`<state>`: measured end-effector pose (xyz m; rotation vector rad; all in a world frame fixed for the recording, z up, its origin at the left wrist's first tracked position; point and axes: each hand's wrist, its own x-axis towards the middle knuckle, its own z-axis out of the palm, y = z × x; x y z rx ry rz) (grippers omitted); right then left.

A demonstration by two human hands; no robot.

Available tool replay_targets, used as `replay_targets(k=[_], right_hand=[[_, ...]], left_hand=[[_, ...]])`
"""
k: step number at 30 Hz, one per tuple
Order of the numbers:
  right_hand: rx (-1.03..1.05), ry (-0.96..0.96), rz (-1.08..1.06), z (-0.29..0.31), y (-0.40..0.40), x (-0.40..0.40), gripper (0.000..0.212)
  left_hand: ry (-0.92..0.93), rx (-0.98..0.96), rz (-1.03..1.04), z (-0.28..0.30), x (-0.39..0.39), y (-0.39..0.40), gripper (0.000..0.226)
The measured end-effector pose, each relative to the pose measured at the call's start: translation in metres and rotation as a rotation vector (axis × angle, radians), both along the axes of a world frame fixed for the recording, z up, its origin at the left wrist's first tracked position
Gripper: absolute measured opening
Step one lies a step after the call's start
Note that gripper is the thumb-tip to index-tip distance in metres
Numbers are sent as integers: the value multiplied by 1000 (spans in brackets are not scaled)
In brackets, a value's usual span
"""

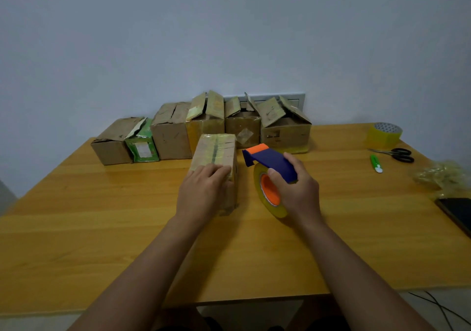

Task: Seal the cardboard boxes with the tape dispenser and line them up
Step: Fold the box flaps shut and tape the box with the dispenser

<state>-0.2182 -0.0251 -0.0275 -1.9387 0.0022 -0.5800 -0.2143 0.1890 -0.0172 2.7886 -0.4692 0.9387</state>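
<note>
Your left hand (204, 190) rests flat, fingers straight, on the near end of the front box (216, 162), which stands at 12 o'clock from you with tape along its top seam; your right hand (295, 190) grips the tape dispenser (270, 170) just beside the box at its 3 o'clock, clear of the cardboard. The sealing step on this box appears complete or nearly so. Next, press the tape down, then move the box to the row of boxes (201, 129) at 12 o'clock, several with flaps open.
</note>
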Motion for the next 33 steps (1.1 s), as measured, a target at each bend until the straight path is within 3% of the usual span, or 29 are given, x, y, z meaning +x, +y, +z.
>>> replay_targets(k=[7, 12, 17, 24, 26, 29, 33], right_hand=[[2, -33, -5, -7, -3, -6, 54], [-11, -34, -5, -4, -3, -1, 51], [6, -20, -4, -5, -5, 4, 51], [0, -21, 17, -8, -9, 9, 51], [11, -20, 36, -6, -10, 11, 50], [20, -6, 65, -5, -12, 12, 52], [20, 0, 84, -3, -14, 10, 62]], left_hand=[[-35, 40, -27, 0, 1, 2, 39], [29, 0, -45, 0, 3, 12, 28], [-29, -5, -17, -4, -1, 5, 17], [192, -86, 13, 17, -10, -4, 40], [288, -194, -32, 28, -6, 5, 38], [365, -183, -63, 37, 8, 12, 33], [281, -179, -122, 30, 21, 17, 21]])
